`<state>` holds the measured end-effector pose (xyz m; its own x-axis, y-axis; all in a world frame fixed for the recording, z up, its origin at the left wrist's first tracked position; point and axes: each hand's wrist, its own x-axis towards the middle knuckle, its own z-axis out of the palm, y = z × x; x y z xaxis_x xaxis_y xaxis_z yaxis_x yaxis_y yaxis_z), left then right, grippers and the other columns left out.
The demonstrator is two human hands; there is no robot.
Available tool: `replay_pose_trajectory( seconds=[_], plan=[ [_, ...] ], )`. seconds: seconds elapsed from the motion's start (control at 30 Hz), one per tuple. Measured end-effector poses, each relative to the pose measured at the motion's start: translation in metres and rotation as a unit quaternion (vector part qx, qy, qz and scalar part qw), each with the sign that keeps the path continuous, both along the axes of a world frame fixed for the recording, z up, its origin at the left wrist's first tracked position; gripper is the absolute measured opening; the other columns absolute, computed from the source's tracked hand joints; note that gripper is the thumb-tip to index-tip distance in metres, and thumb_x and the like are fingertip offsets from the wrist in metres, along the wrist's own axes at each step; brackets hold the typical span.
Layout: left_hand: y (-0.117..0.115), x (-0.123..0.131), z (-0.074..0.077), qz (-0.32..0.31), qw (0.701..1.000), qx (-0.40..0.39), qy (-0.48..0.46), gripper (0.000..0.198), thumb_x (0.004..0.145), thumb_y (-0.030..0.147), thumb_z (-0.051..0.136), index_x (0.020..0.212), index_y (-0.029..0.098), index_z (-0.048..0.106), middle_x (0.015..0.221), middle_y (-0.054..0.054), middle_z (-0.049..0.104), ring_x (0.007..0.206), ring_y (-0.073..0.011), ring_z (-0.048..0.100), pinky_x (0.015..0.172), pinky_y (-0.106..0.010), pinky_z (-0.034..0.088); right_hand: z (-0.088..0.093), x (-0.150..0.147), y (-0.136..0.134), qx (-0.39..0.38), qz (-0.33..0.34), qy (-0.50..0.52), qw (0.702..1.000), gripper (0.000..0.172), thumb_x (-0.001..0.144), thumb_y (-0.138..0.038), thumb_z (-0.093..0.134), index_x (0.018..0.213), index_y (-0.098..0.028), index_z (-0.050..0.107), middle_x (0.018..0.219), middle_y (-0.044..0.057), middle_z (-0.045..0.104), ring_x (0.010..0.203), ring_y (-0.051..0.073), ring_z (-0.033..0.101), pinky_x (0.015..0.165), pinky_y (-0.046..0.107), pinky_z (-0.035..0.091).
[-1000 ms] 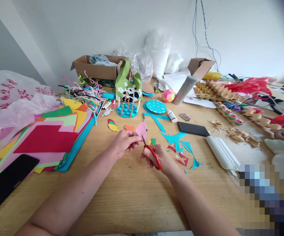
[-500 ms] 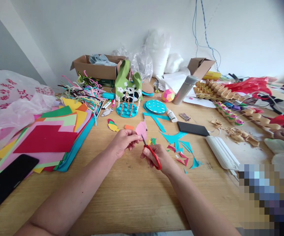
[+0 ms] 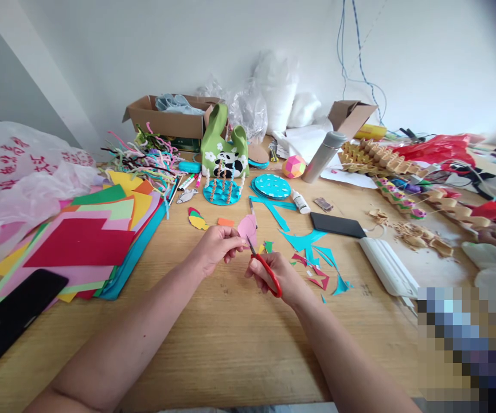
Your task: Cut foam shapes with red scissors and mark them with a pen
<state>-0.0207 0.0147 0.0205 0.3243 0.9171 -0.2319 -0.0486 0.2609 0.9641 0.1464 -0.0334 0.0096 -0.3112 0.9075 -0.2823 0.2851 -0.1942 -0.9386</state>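
My left hand [image 3: 222,248] pinches the lower left edge of a small pink sheet [image 3: 246,228], which looks like paper or felt. Red-handled scissors [image 3: 269,275] are gripped in my right hand [image 3: 278,274], their blades at the lower part of the pink sheet. Just beyond my left hand lie an orange scrap [image 3: 226,222] and some small yellow, green and red leaf-like cutouts [image 3: 197,220]. Blue offcuts [image 3: 305,244] and red offcuts [image 3: 314,274] are scattered to the right of the scissors.
Coloured sheets [image 3: 79,244] and a black phone [image 3: 13,321] lie at left. Behind stand a blue round piece with twisted posts [image 3: 222,192], a green panda bag [image 3: 225,152] and a grey flask [image 3: 325,156]. At right are a glue bottle [image 3: 301,202], a black slab [image 3: 337,224] and a white device [image 3: 389,267].
The pink sheet has turned slightly against the scissor blades. Both hands stay in nearly the same place.
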Motion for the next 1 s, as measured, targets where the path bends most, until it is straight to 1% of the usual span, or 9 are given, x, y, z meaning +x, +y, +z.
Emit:
replay_pose_trajectory(
  seconds=[0.07,0.23,0.37,0.63,0.83,1.0],
  plan=[
    [0.0000,-0.0003,0.0006,0.000,1.000,0.005,0.003,0.015,0.061,0.027,0.068,0.059,0.014,0.061,0.052,0.001,0.056,0.042,-0.0057,0.044,0.038,-0.019,0.028,0.0003,-0.0003,0.0000,0.000,-0.001,0.001,1.000,0.048,0.071,-0.062,0.063,0.062,-0.014,0.059,0.044,-0.003,0.049,0.036,0.008,0.043,0.036,0.020,0.027],
    [0.0001,-0.0006,0.0010,-0.003,1.000,0.007,0.004,0.015,0.061,0.027,0.067,0.058,0.014,0.060,0.053,0.001,0.057,0.042,-0.0056,0.044,0.038,-0.019,0.028,0.0008,-0.0006,0.0001,-0.004,-0.006,0.004,1.000,0.046,0.069,-0.059,0.065,0.062,-0.013,0.061,0.043,-0.003,0.050,0.036,0.008,0.043,0.037,0.020,0.028],
    [0.0001,-0.0005,0.0014,-0.009,1.000,0.006,0.004,0.016,0.061,0.028,0.068,0.058,0.014,0.060,0.051,0.002,0.054,0.042,-0.0058,0.043,0.038,-0.019,0.028,0.0006,-0.0006,-0.0002,-0.005,-0.008,0.009,1.000,0.046,0.069,-0.058,0.067,0.061,-0.013,0.061,0.043,-0.003,0.050,0.035,0.007,0.043,0.037,0.019,0.028],
    [0.0009,-0.0016,-0.0016,-0.005,1.000,0.005,-0.003,0.014,0.063,0.028,0.066,0.063,0.014,0.064,0.064,-0.002,0.063,0.044,-0.0053,0.045,0.038,-0.019,0.028,-0.0037,0.0007,-0.0002,-0.003,-0.008,0.012,1.000,0.049,0.071,-0.061,0.064,0.063,-0.013,0.062,0.043,-0.003,0.048,0.035,0.007,0.042,0.036,0.019,0.027],
    [-0.0001,-0.0005,-0.0009,-0.018,1.000,0.011,-0.001,0.015,0.064,0.028,0.066,0.063,0.013,0.065,0.056,0.000,0.058,0.043,-0.0054,0.044,0.038,-0.019,0.028,-0.0066,0.0016,-0.0001,0.001,0.005,0.018,1.000,0.049,0.074,-0.062,0.060,0.065,-0.014,0.061,0.044,-0.003,0.049,0.036,0.007,0.043,0.037,0.019,0.028],
    [0.0000,0.0002,-0.0020,-0.013,1.000,0.008,-0.005,0.015,0.064,0.028,0.066,0.063,0.013,0.063,0.066,-0.004,0.067,0.044,-0.0057,0.045,0.038,-0.019,0.029,-0.0076,0.0015,0.0005,0.002,0.002,0.022,1.000,0.049,0.074,-0.062,0.061,0.064,-0.014,0.060,0.045,-0.002,0.050,0.037,0.008,0.044,0.037,0.020,0.029]
  ],
)
